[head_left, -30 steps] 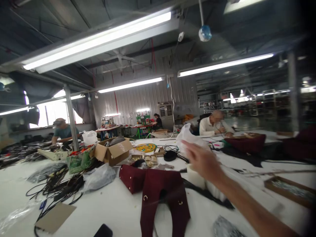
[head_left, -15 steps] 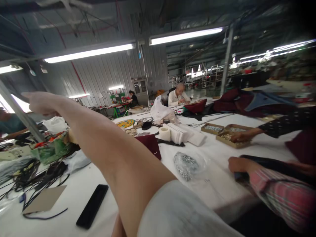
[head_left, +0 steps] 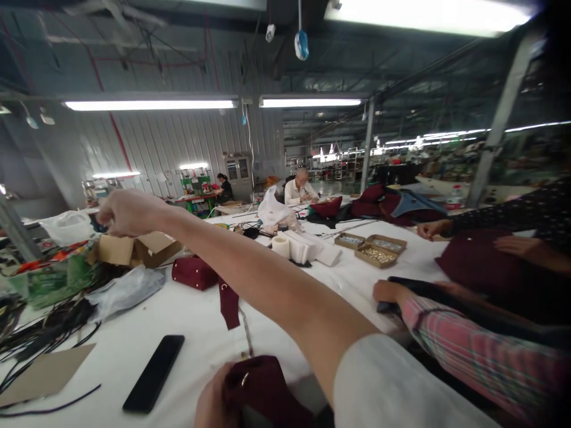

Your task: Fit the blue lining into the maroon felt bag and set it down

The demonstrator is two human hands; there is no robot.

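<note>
My right arm reaches far across the table to the left. At its end my right hand (head_left: pixel 134 213) hangs above an open cardboard box (head_left: pixel 156 248), its fingers curled down; what they hold, if anything, is hidden. At the bottom edge my left hand (head_left: pixel 213 399) grips a maroon fabric bag (head_left: pixel 270 386) with a gold-coloured metal ring. Under my forearm lies a maroon strap piece (head_left: pixel 229 306). Beside it sits a second maroon bag (head_left: pixel 193 272) with small metal studs.
A black phone (head_left: pixel 154 373), a cardboard sheet (head_left: pixel 49 371) and black cords lie at left. Beyond my arm stand a tape roll (head_left: pixel 280 246) and small boxes of metal fittings (head_left: pixel 377 255). At right, a co-worker's plaid sleeve (head_left: pixel 482 351) and other hands handle dark and maroon pieces.
My right hand has come lower and its fingers have curled from pointing. My left hand with the maroon bag has come into view. A co-worker's hand has left the fittings box.
</note>
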